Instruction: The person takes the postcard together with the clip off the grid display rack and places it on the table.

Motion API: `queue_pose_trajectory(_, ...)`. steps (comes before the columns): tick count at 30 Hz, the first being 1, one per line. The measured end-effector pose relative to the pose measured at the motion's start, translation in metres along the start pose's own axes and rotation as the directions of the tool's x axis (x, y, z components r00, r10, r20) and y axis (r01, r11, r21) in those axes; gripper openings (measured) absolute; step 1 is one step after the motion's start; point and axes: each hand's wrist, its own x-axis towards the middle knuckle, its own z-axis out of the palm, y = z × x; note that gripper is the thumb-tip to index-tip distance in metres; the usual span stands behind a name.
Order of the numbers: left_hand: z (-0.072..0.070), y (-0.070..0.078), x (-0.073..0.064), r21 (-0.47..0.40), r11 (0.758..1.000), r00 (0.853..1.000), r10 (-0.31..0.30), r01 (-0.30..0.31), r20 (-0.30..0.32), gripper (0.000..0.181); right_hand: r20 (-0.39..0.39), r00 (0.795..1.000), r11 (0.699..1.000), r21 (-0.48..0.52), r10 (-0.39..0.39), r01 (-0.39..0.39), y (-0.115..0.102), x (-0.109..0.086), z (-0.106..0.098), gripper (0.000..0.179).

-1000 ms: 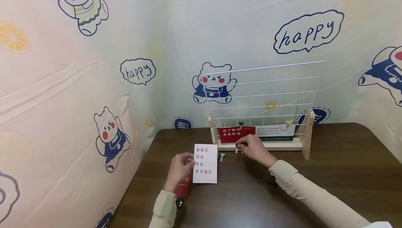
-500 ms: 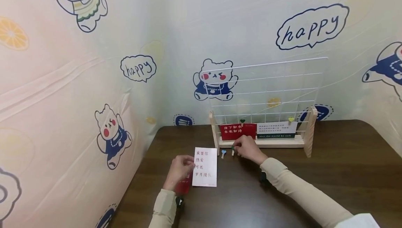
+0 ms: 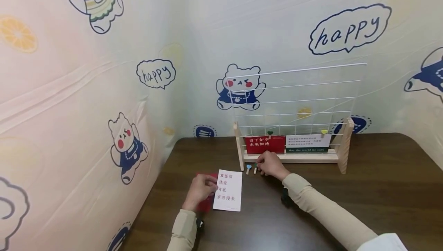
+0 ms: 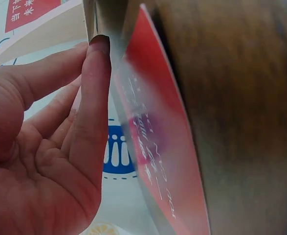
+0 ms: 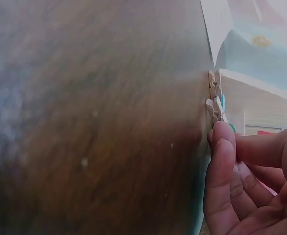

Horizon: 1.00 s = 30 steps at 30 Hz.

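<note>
My left hand [image 3: 200, 191] pinches the left edge of a white card [image 3: 228, 203] with red Chinese writing, low over the table. Partly hidden beneath that hand lies a red card [image 3: 206, 203], seen larger with white script in the left wrist view. The right hand [image 3: 272, 165] pinches a small wooden clothespin [image 5: 214, 108] with a green heart, at the tabletop in front of the rack. Right beside it is another clothespin [image 3: 248, 170], topped by a blue heart.
A white wire grid rack [image 3: 294, 99] on a wooden base [image 3: 297, 159] stands at the back. A red card [image 3: 261, 148] and a white-and-green card [image 3: 307, 142] hang low on it, each under a heart clothespin. Patterned cloth [image 3: 194, 24] surrounds the table.
My right hand has moved left and down with the green-heart clothespin, reaching the blue one. The left hand has brought the white card slightly nearer to me, lower against the rack.
</note>
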Motion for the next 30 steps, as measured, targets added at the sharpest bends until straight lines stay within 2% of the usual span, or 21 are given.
queue_pose_trajectory(6, 0.001, 0.0006, 0.0, 0.046, 0.999, 1.0, 0.014, -0.014, -0.001, 0.02, 0.026, 0.999, 0.999, 0.028, 0.036, -0.037, 0.0026, 0.0019, 0.0022, 0.013)
queue_pose_trajectory(18, 0.0014, 0.0051, -0.001, 0.078, 0.997, 1.0, -0.006, 0.005, 0.006, 0.023, 0.021, 0.999, 0.999, 0.013, 0.033, -0.033, 0.0004, 0.0072, 0.0046, 0.011)
queue_pose_trajectory(25, 0.0009, 0.0044, -0.0039, 0.103, 0.993, 0.998, -0.056, 0.056, -0.007, 0.027, 0.015, 0.998, 0.999, 0.004, 0.053, -0.053, 0.0002, 0.0058, 0.0077, 0.011)
queue_pose_trajectory(30, -0.0003, 0.0038, -0.0033, 0.11, 0.993, 0.999, -0.041, 0.043, -0.019, 0.027, 0.01, 0.999, 0.999, 0.003, 0.034, -0.034, -0.0005, 0.0056, 0.0066, 0.01)
